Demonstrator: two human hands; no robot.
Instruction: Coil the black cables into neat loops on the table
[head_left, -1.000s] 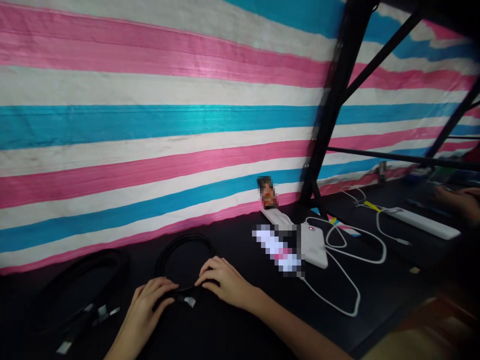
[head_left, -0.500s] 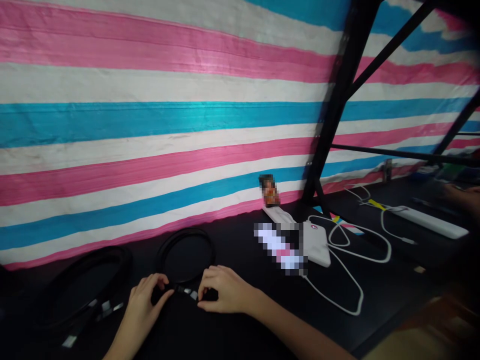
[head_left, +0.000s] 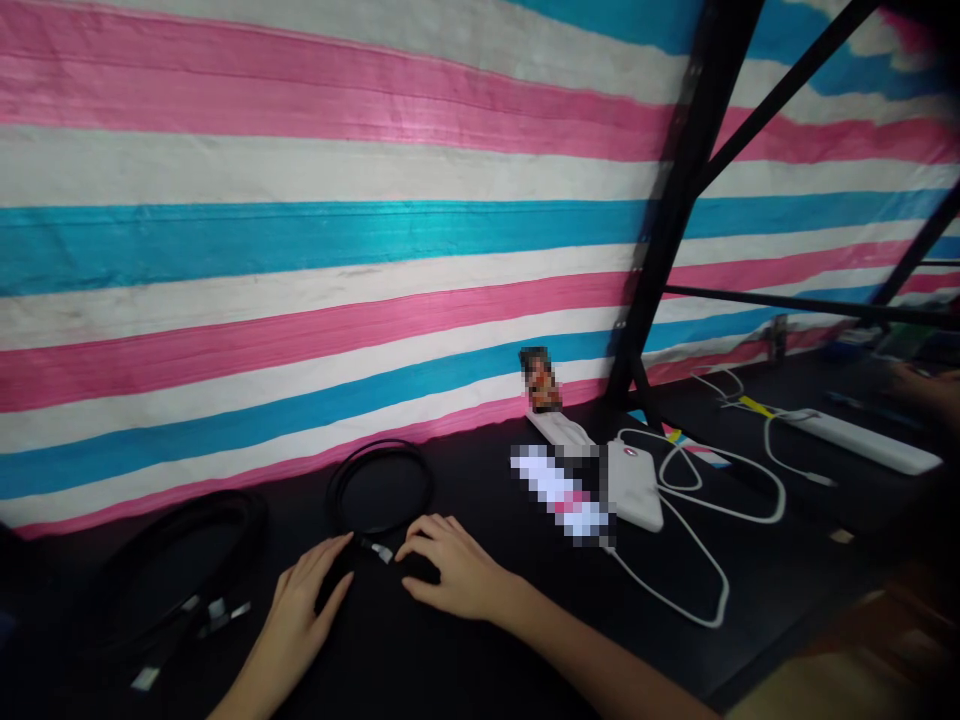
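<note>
While my left hand is spread loose, thumb apart, my right hand gapes too, neither gripping anything; can't tell if my left fingertips brush the skinny, round black cable coil just beyond on the dark table. Its shiny plug sits between my hands. Crinkly striped plastic sheeting behind.

The sheet has pink, blue and white stripes, while the table and middle cable coil are black.
</note>
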